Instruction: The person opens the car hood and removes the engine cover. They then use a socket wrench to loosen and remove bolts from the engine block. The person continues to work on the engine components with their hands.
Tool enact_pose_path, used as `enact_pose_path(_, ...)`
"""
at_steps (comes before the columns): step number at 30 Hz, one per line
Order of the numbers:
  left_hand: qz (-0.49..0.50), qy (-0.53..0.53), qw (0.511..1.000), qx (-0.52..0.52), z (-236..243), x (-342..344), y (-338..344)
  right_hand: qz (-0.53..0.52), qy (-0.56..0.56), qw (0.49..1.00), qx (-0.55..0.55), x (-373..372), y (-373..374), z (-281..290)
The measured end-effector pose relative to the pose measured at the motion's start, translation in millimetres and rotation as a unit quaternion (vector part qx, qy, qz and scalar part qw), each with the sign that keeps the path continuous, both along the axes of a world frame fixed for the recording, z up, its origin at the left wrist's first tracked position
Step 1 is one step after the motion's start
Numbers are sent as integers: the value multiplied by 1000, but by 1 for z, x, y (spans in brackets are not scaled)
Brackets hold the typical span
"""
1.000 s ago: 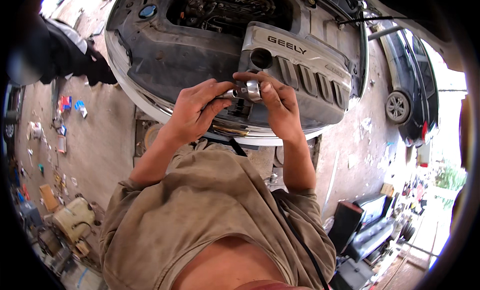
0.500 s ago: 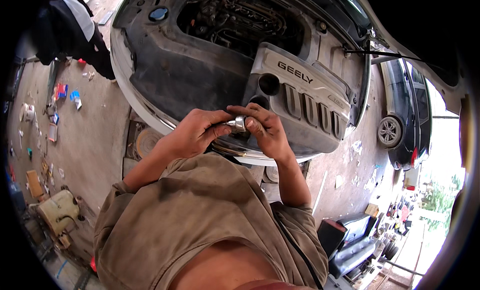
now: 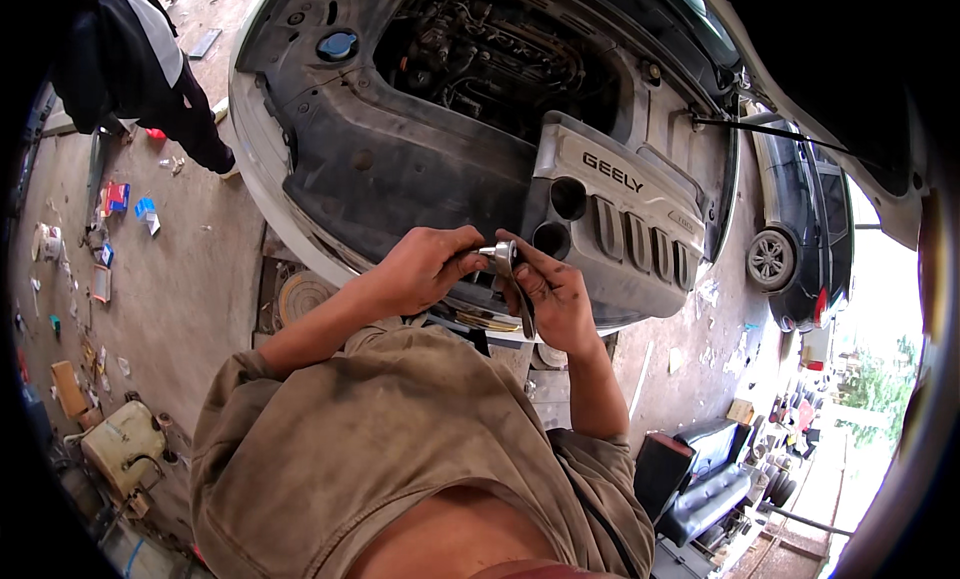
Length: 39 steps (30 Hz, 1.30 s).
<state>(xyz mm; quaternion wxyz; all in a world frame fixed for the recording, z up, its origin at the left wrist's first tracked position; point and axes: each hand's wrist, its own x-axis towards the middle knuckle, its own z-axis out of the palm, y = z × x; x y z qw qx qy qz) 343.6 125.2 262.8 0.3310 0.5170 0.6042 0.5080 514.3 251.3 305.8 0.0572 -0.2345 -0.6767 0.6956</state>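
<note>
A chrome ratchet wrench [image 3: 527, 304] is held in front of my body, over the front edge of an open car engine bay. My left hand [image 3: 425, 269] pinches the small metal piece at the ratchet's head, its thumb and forefinger closed on it. That piece looks like a socket or extension, mostly hidden by my fingers. My right hand [image 3: 560, 304] grips the ratchet around its head and handle, the handle pointing down toward me. Just beyond my right hand lies a grey plastic engine cover [image 3: 610, 264], tilted on the front panel, with two round openings.
Past the black front panel [image 3: 400, 164] the engine [image 3: 490, 54] is exposed. A blue cap [image 3: 338, 46] sits at the far left of the bay. A person in dark clothes [image 3: 150, 69] stands at left. A dark car [image 3: 800, 219] and a black seat [image 3: 705, 504] are at right.
The ratchet has turned in my hands, so its handle now shows below the head. Both hands have shifted slightly right and lower. The view has shifted, with the engine bay sitting lower and further right.
</note>
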Motion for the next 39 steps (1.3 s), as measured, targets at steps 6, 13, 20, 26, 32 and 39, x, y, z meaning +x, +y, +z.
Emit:
enact_pose_path(6, -19, -127, 990, -51, -10, -10, -21, 4, -29, 999, 17, -15, -8, -4)
enact_pose_path(13, -321, -655, 672, -127, -47, -30, -11, 212, 77, 949, 219, -52, 39, -4)
enact_pose_path(20, -382, -713, 583, -71, -68, -57, 55, 253, 17, 927, 277, -116, 90, 9)
enact_pose_path(26, -234, -680, 694, -43, -77, -117, 122, 118, -94, 968, 203, -177, 148, -26)
enact_pose_path(32, 55, -594, 800, -63, -131, -199, 219, 38, -93, 963, 250, -298, 278, -88)
enact_pose_path(39, 256, -79, 959, -94, -230, -337, 351, 20, -152, 884, 442, -456, 441, -206)
